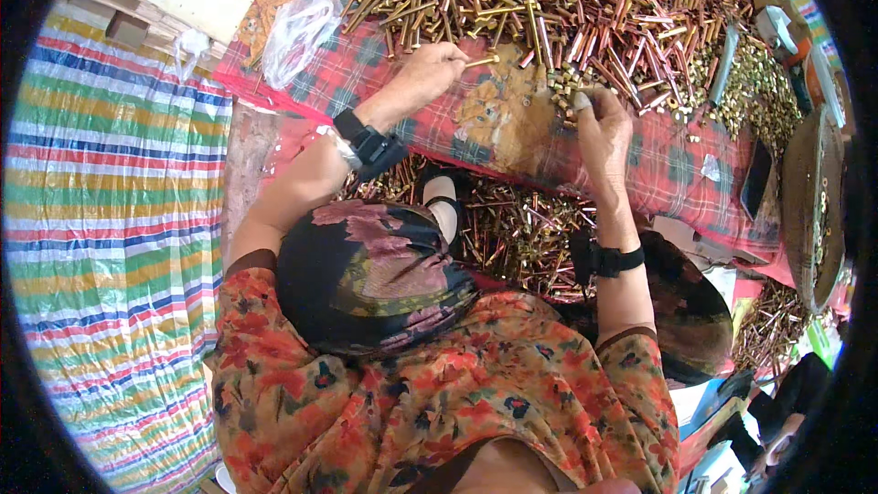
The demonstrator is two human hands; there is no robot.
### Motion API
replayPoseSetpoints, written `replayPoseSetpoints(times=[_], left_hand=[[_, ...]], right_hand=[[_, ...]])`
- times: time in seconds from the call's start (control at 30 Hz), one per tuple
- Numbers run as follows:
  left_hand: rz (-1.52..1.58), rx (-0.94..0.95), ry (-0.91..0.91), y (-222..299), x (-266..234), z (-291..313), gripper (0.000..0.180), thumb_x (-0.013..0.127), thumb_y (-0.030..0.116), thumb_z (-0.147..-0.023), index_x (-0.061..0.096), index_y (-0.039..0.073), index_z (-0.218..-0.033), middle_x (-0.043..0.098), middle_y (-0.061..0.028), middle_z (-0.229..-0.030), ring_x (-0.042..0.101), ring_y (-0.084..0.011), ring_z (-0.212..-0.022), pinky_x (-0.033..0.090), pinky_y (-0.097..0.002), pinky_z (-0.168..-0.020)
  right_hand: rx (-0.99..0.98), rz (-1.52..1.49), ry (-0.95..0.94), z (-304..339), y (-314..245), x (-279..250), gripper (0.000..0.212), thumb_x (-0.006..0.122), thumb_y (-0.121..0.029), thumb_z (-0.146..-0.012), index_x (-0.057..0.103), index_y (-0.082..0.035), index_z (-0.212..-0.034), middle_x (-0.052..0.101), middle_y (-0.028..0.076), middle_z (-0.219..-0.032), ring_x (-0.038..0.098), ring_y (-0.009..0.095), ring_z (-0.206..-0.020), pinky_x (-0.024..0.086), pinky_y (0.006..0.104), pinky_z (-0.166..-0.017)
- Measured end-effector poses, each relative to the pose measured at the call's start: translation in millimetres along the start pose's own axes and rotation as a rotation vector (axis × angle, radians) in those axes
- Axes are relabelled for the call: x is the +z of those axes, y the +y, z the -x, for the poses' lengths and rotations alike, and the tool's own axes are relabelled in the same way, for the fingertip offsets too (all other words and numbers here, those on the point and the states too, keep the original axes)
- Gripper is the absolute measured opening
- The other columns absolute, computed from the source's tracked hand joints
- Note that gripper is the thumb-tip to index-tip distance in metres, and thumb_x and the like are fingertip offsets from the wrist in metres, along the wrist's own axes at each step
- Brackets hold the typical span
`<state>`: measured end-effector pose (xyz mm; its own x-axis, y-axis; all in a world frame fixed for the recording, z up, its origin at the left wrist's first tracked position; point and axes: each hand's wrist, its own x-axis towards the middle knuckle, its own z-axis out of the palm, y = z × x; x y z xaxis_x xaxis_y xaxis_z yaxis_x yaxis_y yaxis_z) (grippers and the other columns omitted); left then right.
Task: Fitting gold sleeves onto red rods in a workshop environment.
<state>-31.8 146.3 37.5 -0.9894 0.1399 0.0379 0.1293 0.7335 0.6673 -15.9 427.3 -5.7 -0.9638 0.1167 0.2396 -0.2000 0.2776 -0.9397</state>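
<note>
My left hand (433,71) is closed, pinching a long gold bolt (483,60) whose head end points to the right. It is above the plaid cloth (412,110), at the near edge of a big heap of gold and reddish bolts (631,0). To the right, my right hand (604,128) has its thumb and fingers drawn together beside a small cluster of short brass-coloured nuts (565,82). Whatever lies between those fingertips is too small to make out. Both wrists wear black straps.
Many small nuts (759,82) lie at the right, with a blue-grey strip (725,64) among them. A clear plastic bag (302,27) rests at the left. More bolts (521,233) fill the space below the cloth's edge. A round tray (814,210) and another person's dark sleeve (794,393) are far right.
</note>
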Motion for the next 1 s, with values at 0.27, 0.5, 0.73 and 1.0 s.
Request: replayPoseSetpoints(times=[0.27, 0.5, 0.73, 1.0], left_hand=[[0.468, -0.106, -0.304, 87, 2, 15, 0.014, 0.067, 0.018, -0.081, 0.065, 0.004, -0.084, 0.058, 0.0025, -0.069, 0.049, -0.0026, -0.059, 0.037, -0.0171, -0.052], [0.386, -0.081, -0.218, 86, 30, 8, 0.027, 0.063, 0.030, -0.087, 0.064, 0.004, -0.091, 0.057, 0.0013, -0.070, 0.051, -0.0067, -0.058, 0.041, -0.0201, -0.054], [0.847, -0.350, -0.584, 84, 41, 18, 0.035, 0.048, 0.036, -0.096, 0.055, 0.007, -0.113, 0.043, 0.0063, -0.069, 0.037, -0.0014, -0.048, 0.030, -0.0181, -0.042], [0.853, -0.443, -0.538, 83, 37, 20, 0.029, 0.056, 0.031, -0.092, 0.060, 0.004, -0.104, 0.047, 0.0039, -0.065, 0.032, -0.0007, -0.045, 0.022, -0.0170, -0.039]], right_hand=[[0.248, -0.554, -0.122, 20, -39, 20, 0.007, 0.058, -0.005, -0.088, 0.061, -0.001, -0.092, 0.063, 0.004, -0.079, 0.058, 0.010, -0.067, 0.048, 0.0239, -0.060], [0.355, -0.710, -0.133, 37, -38, 36, 0.003, 0.056, -0.003, -0.088, 0.059, -0.002, -0.090, 0.060, 0.001, -0.077, 0.056, 0.008, -0.066, 0.049, 0.0228, -0.060], [0.246, -0.605, 0.092, 22, -31, 14, 0.005, 0.059, -0.004, -0.086, 0.062, -0.002, -0.090, 0.062, 0.001, -0.079, 0.053, 0.006, -0.069, 0.045, 0.0222, -0.063], [0.338, -0.803, 0.012, 35, -21, 24, 0.006, 0.059, -0.005, -0.086, 0.063, -0.002, -0.089, 0.063, 0.000, -0.082, 0.055, 0.007, -0.070, 0.046, 0.0230, -0.066]])
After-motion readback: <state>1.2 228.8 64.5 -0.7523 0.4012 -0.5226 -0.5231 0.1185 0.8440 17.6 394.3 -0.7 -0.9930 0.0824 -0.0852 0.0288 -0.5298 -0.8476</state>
